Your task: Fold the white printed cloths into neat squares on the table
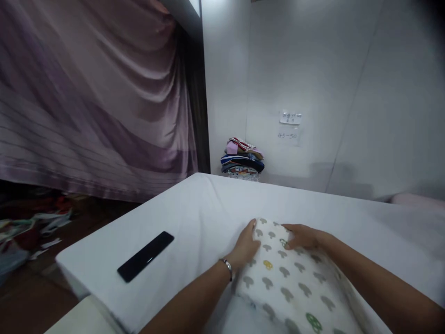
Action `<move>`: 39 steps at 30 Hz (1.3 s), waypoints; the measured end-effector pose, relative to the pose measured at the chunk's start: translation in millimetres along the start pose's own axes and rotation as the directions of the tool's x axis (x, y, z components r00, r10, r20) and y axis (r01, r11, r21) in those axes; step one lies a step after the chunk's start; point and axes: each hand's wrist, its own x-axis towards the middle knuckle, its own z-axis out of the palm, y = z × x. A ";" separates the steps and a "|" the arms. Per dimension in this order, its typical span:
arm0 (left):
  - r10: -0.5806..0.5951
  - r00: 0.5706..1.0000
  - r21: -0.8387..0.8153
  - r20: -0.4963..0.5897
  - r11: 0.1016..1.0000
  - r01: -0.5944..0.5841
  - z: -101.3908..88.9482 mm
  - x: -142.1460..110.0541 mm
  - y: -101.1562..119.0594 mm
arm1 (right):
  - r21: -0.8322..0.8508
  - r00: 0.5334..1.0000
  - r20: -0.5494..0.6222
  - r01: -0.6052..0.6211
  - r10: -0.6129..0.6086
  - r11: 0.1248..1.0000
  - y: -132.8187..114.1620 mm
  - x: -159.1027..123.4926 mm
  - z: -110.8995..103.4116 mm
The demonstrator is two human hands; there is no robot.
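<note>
A white cloth (278, 278) printed with grey, green and yellow mushrooms lies folded, with soft thickness, at the lower right of the head view. My left hand (246, 247) grips its far left edge, thumb on top and fingers down along the side. At the far right edge, my right hand (303, 235) pinches the same cloth, with its thumb on the print. The fingertips under the fabric are hidden. A silver bracelet (227, 268) circles my left wrist. The cloth's near end runs out of the picture.
A white-covered table (181, 278) carries a black phone-like slab (146, 256) on its left. Several folded fabrics (242, 160) are stacked beyond the far edge, by a white wall with paper notes (290, 118). A pinkish curtain (104, 93) hangs at left, above clutter on the floor.
</note>
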 end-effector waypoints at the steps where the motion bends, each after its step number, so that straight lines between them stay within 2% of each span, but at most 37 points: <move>1: 0.003 1.000 -0.005 0.031 1.000 -0.002 -1.1 10.4 1.6 | 0.012 0.999 0.027 -0.031 0.031 0.999 6.6 0.2 -5.3; 3: -0.029 0.995 -0.004 0.098 1.000 0.029 -3.6 28.2 3.8 | 0.023 0.988 0.080 -0.138 0.135 0.990 22.7 -3.0 -15.0; 6: -0.123 0.981 0.049 0.148 0.992 0.117 -8.6 37.7 5.8 | 0.035 0.964 0.056 -0.262 0.259 0.965 44.6 -16.7 -21.9; 9: -0.174 0.974 0.108 0.142 0.981 0.160 -15.3 22.4 6.6 | 0.141 0.963 0.079 -0.265 0.256 0.954 52.1 -37.3 -17.5; 12: -0.232 0.967 0.230 0.106 0.952 0.204 -21.8 -2.7 6.7 | 0.279 0.958 0.153 -0.276 0.242 0.920 46.8 -55.0 -9.4; 14: -0.263 0.959 0.318 0.109 0.923 0.217 -24.5 -12.2 7.5 | 0.315 0.952 0.149 -0.301 0.267 0.900 42.0 -62.1 -6.3; 17: -0.190 0.971 0.378 0.141 0.917 0.125 -26.2 -3.7 12.3 | 0.345 0.948 0.091 -0.318 0.306 0.883 37.8 -69.0 -5.8; 21: -0.005 0.990 0.530 0.140 0.845 -0.071 -25.8 40.0 31.4 | 0.457 0.933 0.098 -0.352 0.347 0.817 35.7 -81.0 -6.1; 24: 0.070 0.992 0.542 0.104 0.833 -0.116 -19.7 65.8 47.2 | 0.521 0.912 0.090 -0.386 0.400 0.762 37.1 -90.9 -0.8; 26: 0.109 0.989 0.528 0.100 0.837 -0.146 -13.6 68.2 51.6 | 0.506 0.886 0.018 -0.408 0.464 0.760 41.0 -96.5 4.8; 29: 0.185 0.978 0.491 0.095 0.846 -0.207 -7.6 47.3 46.3 | 0.472 0.846 -0.093 -0.427 0.525 0.771 49.7 -104.1 11.8; 31: 0.280 0.958 0.444 0.055 0.853 -0.275 -6.9 20.6 38.2 | 0.463 0.850 -0.142 -0.395 0.507 0.793 54.0 -109.7 14.5; 33: 0.377 0.926 0.402 0.013 0.846 -0.350 -6.5 -11.6 30.9 | 0.425 0.855 -0.246 -0.328 0.456 0.844 54.4 -116.7 16.4; 35: 0.467 0.884 0.357 -0.007 0.827 -0.434 -3.4 -44.5 27.4 | 0.358 0.815 -0.438 -0.228 0.379 0.905 50.1 -125.5 19.2; 37: 0.528 0.847 0.321 0.058 0.794 -0.516 3.1 -73.0 28.5 | 0.284 0.755 -0.610 -0.076 0.242 0.956 42.0 -135.0 23.9; 39: 0.564 0.815 0.326 0.132 0.752 -0.573 12.0 -92.9 32.4 | 0.195 0.736 -0.675 0.113 0.049 0.974 32.6 -143.2 30.5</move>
